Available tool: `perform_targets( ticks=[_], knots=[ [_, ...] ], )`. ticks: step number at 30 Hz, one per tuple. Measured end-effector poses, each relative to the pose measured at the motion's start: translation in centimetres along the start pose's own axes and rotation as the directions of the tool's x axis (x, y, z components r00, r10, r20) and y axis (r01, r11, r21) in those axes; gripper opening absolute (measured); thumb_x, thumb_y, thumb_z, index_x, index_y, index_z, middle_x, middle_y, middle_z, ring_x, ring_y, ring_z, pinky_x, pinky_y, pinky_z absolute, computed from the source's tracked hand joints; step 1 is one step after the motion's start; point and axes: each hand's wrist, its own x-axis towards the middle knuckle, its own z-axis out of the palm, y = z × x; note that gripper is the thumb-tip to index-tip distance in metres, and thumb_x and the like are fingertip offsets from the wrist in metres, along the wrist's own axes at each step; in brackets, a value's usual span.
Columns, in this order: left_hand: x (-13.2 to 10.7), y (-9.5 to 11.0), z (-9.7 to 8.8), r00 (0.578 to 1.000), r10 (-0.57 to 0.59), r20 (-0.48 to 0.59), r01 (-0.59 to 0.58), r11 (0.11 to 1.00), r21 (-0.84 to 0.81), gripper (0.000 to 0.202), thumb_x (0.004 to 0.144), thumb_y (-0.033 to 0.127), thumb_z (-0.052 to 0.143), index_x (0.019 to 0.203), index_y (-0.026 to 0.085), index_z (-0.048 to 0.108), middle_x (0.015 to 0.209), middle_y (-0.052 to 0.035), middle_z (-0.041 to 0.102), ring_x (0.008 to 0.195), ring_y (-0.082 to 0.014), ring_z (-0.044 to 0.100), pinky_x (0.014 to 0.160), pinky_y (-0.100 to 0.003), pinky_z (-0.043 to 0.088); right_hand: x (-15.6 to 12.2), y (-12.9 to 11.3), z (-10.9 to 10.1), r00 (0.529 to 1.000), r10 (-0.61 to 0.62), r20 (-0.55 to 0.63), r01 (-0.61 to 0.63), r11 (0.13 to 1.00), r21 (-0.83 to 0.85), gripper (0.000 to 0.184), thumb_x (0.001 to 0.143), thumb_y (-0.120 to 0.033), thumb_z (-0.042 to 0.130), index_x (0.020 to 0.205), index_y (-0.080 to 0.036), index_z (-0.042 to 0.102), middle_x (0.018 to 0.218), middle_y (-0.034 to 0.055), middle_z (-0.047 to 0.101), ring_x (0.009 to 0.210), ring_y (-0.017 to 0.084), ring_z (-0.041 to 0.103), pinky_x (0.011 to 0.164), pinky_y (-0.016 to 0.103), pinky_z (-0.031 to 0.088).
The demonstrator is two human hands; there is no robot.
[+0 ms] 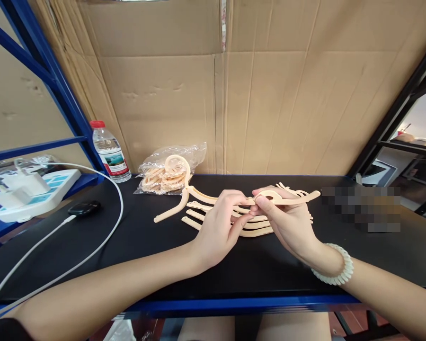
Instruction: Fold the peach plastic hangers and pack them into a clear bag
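My left hand is closed, pinching a long cream plastic piece that seems to run on to a clothes hanger with a curled hook. In my closed right hand is a cream curved hanger part with a rounded loop near the thumb. The two hands meet fingertip to fingertip, and my fingers hide whether the pieces are joined. Below them, several loose hanger arms lie side by side on the black tabletop. More small cream ends show behind my right hand.
A clear plastic bag of cream parts rests against the cardboard wall. To its left stand a water bottle and a white power strip. A white cable loops across the left side near a black device.
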Motion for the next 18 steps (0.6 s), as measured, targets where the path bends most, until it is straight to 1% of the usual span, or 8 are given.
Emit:
perform_targets(
  ticks=[2,5,7,10,12,15,18],
  knots=[
    [0.09,0.02,-0.04,1.0,-0.028,-0.001,0.028,0.999,-0.018,0.02,0.093,0.017,0.052,0.11,0.024,0.046,0.106,-0.0058,0.054,0.096,-0.0171,0.058,0.067,-0.024,0.055,-0.15,0.23,-0.08,0.999,0.035,0.0,-0.035,0.999,-0.016,0.011,0.079,-0.029,0.073,0.089,-0.025,0.074,0.075,0.0009,0.069,0.069,0.015,0.067,0.071,0.032,0.059],
    [0.23,0.03,-0.24,0.999,-0.038,0.017,0.038,0.999,0.022,0.01,0.093,0.019,0.052,0.102,0.022,0.048,0.099,-0.0041,0.054,0.089,-0.0159,0.058,0.072,-0.027,0.052,-0.26,0.58,-0.36,0.997,0.083,0.008,-0.083,0.996,-0.031,0.013,0.077,-0.031,0.074,0.089,-0.025,0.074,0.079,0.0014,0.07,0.07,0.016,0.068,0.073,0.033,0.059],
    [0.28,0.01,-0.39,0.998,-0.05,0.035,0.048,0.998,0.044,0.008,0.094,0.02,0.051,0.101,0.022,0.048,0.097,-0.0033,0.054,0.087,-0.0152,0.058,0.072,-0.026,0.051,-0.29,0.7,-0.52,0.996,0.092,0.021,-0.091,0.995,-0.051,0.013,0.077,-0.031,0.074,0.088,-0.024,0.074,0.078,0.0015,0.07,0.07,0.016,0.067,0.072,0.033,0.059],
    [0.3,-0.12,-0.55,0.996,-0.072,0.061,0.066,0.994,0.084,0.006,0.095,0.021,0.05,0.101,0.021,0.049,0.096,-0.0029,0.054,0.083,-0.0147,0.057,0.069,-0.025,0.049,-0.32,0.74,-0.66,0.998,0.061,0.034,-0.056,0.989,-0.135,0.011,0.077,-0.032,0.074,0.085,-0.025,0.075,0.079,0.0019,0.07,0.072,0.016,0.066,0.071,0.032,0.057],
    [0.31,-0.26,-0.64,0.997,-0.05,0.066,0.042,0.993,0.11,0.004,0.095,0.02,0.048,0.099,0.02,0.05,0.093,-0.0026,0.055,0.08,-0.0144,0.056,0.07,-0.026,0.047,-0.37,0.74,-0.7,0.998,0.045,0.04,-0.037,0.983,-0.182,0.011,0.077,-0.033,0.074,0.085,-0.025,0.075,0.08,0.002,0.07,0.072,0.016,0.066,0.07,0.031,0.056],
    [0.35,-0.44,-0.72,0.997,-0.012,0.076,0.004,0.994,0.106,0.007,0.095,0.018,0.046,0.096,0.019,0.052,0.089,-0.003,0.055,0.079,-0.0146,0.056,0.069,-0.026,0.046,-0.46,0.78,-0.73,0.998,0.03,0.051,-0.017,0.973,-0.231,0.012,0.078,-0.034,0.073,0.086,-0.025,0.075,0.079,0.0025,0.07,0.07,0.017,0.065,0.068,0.032,0.056],
    [0.35,-0.58,-0.69,0.993,-0.059,0.1,0.05,0.995,0.084,0.009,0.094,0.016,0.044,0.091,0.02,0.051,0.085,-0.002,0.055,0.072,-0.0138,0.055,0.064,-0.026,0.045,-0.56,0.81,-0.73,0.997,-0.048,0.065,0.067,0.94,-0.336,0.01,0.079,-0.033,0.072,0.084,-0.026,0.075,0.081,0.0034,0.07,0.071,0.017,0.065,0.065,0.032,0.055]
  ],
)
